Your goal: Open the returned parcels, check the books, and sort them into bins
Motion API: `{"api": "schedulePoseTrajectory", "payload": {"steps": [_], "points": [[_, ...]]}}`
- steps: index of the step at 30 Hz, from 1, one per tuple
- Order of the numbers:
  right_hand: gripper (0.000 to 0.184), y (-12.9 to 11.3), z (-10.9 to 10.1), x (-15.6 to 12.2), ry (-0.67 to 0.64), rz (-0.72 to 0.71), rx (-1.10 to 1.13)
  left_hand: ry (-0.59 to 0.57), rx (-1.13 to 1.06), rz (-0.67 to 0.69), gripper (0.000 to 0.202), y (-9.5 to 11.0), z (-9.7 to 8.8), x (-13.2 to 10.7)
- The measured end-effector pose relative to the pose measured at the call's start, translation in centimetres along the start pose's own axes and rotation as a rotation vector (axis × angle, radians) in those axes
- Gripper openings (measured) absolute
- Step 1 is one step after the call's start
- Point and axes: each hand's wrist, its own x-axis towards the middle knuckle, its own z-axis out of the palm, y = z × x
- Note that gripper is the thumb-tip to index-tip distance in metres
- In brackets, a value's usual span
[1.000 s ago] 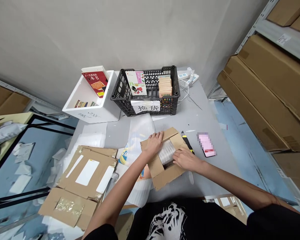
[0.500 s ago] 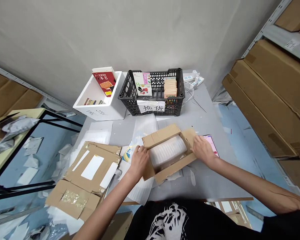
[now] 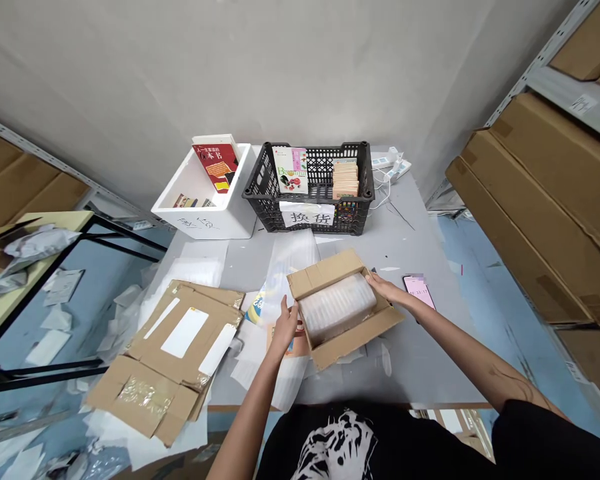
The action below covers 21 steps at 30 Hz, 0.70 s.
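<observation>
Brown cardboard box (image 3: 353, 343) lies open; right hand (image 3: 386, 290), fingers together, steadies translucent foam-wrapped bundle (image 3: 336, 308) inside; left hand (image 3: 285, 327), fingers apart, waits just beside box.

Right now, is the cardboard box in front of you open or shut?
Open: the flaps of the cardboard box stand apart, and the plastic-wrapped bundle inside lies uncovered.

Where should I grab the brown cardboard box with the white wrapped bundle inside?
Probably take the long front side of the brown cardboard box, coming from your side. The cardboard there folds outward, leaving an edge to pinch, while the white wrapped bundle fills the middle.
</observation>
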Motion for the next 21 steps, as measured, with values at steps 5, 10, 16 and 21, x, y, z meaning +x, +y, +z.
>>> {"api": "schedulePoseTrajectory", "payload": {"steps": [5, 10, 16, 21], "points": [[0.052, 0.2, 0.7, 0.5, 0.052, -0.013, 0.028, -0.068, 0.128, -0.004, 0.043, 1.0, 0.0, 0.8], [0.053, -0.5, 0.0, -2.0, 0.079, -0.198, 0.207, 0.063, 0.156, 0.215, 0.040, -0.2, -0.9, -0.6], [0.040, -5.6, -1.9, -1.7, 0.116, -0.390, 0.330, 0.295, 0.162, 0.488, 0.046, 1.1, -7.1, -1.0], [0.037, -9.5, 0.9, 3.2, 0.183, -0.488, 0.504, 0.390, 0.276, 0.767, 0.052, 0.3, -11.0, 2.7]]}}
